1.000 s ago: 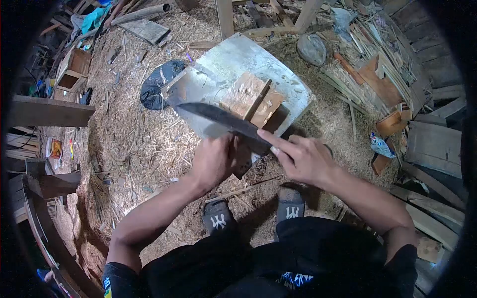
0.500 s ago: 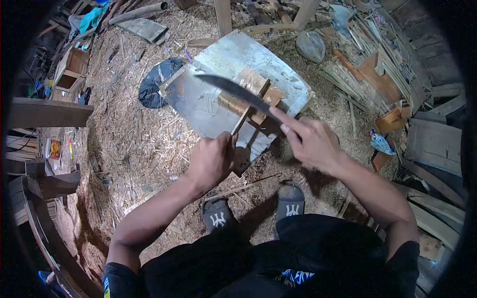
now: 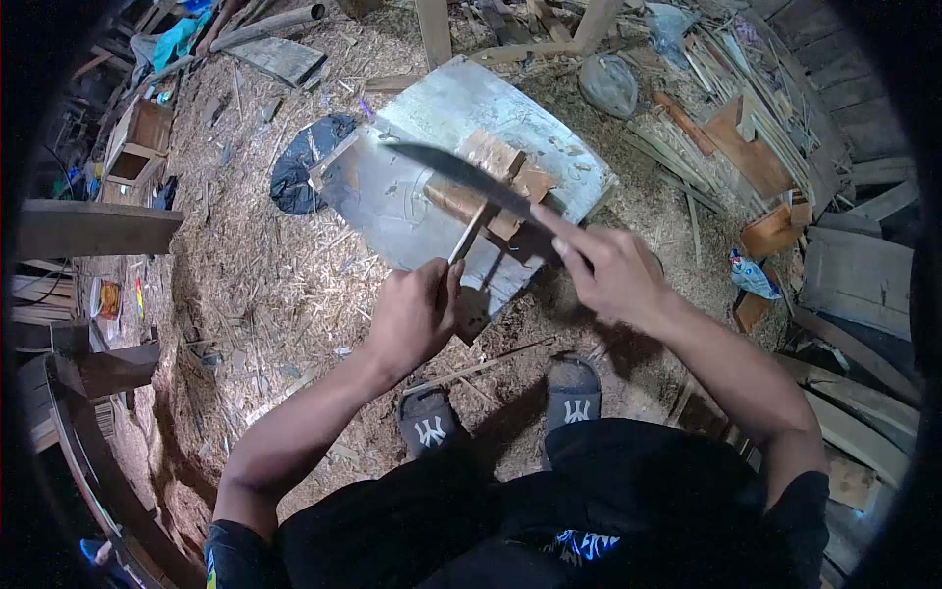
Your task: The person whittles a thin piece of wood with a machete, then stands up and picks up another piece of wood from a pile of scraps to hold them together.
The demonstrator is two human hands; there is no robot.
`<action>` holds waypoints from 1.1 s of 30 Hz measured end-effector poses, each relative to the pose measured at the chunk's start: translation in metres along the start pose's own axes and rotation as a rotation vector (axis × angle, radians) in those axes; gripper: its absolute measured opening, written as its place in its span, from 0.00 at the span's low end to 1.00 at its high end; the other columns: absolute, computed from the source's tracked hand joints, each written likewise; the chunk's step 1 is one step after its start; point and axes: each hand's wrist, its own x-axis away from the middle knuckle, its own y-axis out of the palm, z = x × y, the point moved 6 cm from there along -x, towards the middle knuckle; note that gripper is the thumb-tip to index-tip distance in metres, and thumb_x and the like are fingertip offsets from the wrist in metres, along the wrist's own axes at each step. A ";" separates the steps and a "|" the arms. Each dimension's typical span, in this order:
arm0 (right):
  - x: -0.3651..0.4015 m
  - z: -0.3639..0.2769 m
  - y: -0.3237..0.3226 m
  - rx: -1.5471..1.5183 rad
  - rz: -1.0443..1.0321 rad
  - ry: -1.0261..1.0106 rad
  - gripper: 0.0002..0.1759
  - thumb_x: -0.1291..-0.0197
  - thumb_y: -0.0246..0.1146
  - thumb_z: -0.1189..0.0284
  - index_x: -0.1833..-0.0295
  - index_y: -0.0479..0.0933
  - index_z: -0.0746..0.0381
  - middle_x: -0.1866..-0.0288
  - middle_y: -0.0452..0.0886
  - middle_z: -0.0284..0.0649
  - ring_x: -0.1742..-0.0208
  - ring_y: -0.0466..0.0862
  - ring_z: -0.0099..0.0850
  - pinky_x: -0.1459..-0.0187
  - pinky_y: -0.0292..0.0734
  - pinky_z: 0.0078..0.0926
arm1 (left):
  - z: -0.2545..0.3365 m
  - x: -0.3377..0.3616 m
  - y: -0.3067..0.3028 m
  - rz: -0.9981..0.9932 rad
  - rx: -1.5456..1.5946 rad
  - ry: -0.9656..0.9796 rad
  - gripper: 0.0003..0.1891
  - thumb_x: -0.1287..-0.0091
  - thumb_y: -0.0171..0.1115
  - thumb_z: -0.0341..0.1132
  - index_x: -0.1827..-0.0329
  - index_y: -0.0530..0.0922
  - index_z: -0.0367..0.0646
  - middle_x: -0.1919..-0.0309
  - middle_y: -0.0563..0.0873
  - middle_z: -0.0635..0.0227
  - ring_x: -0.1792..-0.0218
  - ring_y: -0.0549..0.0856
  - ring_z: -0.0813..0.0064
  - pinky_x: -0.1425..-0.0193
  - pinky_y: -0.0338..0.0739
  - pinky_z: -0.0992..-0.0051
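Note:
My right hand (image 3: 610, 270) grips a machete (image 3: 461, 175), index finger stretched along its back, the long dark blade pointing left over the board. A thin wooden stick (image 3: 469, 234) is closed in my left hand (image 3: 414, 312); it slants up and right, and its far end meets the blade's edge. Below the blade, a wooden block (image 3: 457, 199) and other brown wood pieces (image 3: 493, 153) lie on a pale, worn board (image 3: 446, 98). The machete's handle is mostly hidden by my right hand.
Wood shavings (image 3: 294, 265) cover the ground. A black plastic bag (image 3: 309, 167) lies left of the board, a clear bag (image 3: 608, 86) at its upper right. Wood strips (image 3: 731, 83) and planks pile up on the right. A curved wooden frame (image 3: 83, 432) stands at lower left.
The left hand has shifted slightly, and more of the stick shows above it now. The machete stays over the board in nearly the same pose; the whole view has shifted a little.

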 end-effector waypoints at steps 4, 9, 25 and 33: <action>0.007 -0.025 -0.006 0.060 -0.044 -0.099 0.28 0.28 0.59 0.70 0.24 0.72 0.44 0.80 0.78 0.46 0.81 0.79 0.42 0.74 0.81 0.40 | 0.002 -0.001 -0.001 -0.002 0.012 0.014 0.16 0.22 0.57 0.34 0.71 0.78 0.34 0.82 0.80 0.45 0.79 0.84 0.45 0.75 0.74 0.58; -0.008 0.006 -0.015 0.136 0.025 0.040 0.28 0.25 0.57 0.61 0.22 0.68 0.37 0.77 0.81 0.49 0.85 0.80 0.40 0.79 0.82 0.42 | 0.001 0.003 -0.003 -0.002 -0.006 -0.009 0.17 0.22 0.57 0.34 0.71 0.77 0.34 0.83 0.79 0.45 0.80 0.83 0.45 0.75 0.74 0.58; -0.005 0.017 -0.019 -0.024 -0.167 0.296 0.28 0.25 0.57 0.70 0.22 0.70 0.41 0.71 0.86 0.48 0.84 0.75 0.27 0.83 0.75 0.32 | -0.001 0.006 0.001 -0.028 0.029 -0.039 0.18 0.21 0.57 0.35 0.71 0.77 0.34 0.82 0.79 0.47 0.82 0.81 0.48 0.74 0.73 0.59; 0.013 -0.007 0.003 -0.018 -0.059 0.056 0.28 0.23 0.55 0.61 0.20 0.66 0.38 0.79 0.78 0.40 0.86 0.72 0.31 0.83 0.74 0.35 | -0.006 0.001 -0.003 -0.128 0.214 -0.227 0.21 0.21 0.57 0.39 0.70 0.80 0.31 0.82 0.79 0.51 0.81 0.78 0.64 0.71 0.73 0.64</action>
